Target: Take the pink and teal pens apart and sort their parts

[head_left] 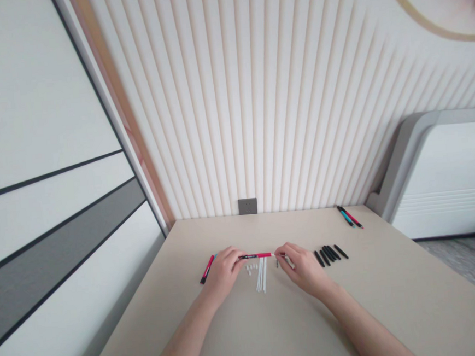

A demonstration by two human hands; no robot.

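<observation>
**Red pen barrel pinched at frame centre**

We hold a red pen barrel (255, 256) level, our left hand (223, 273) and right hand (304, 270) with fingers clamped on its ends. Assembled pens (349, 217) lie upper right; white sticks (261, 275) and black parts (329, 254) remain loose.

A red marker pen (255, 256) with a black band at one end lies level, its black end at nine o'clock gripped in the left hand (224, 272) and its pale end at three o'clock pinched by the right hand (304, 268), with thin white sticks (260, 275) fanned just below at six o'clock.
</observation>
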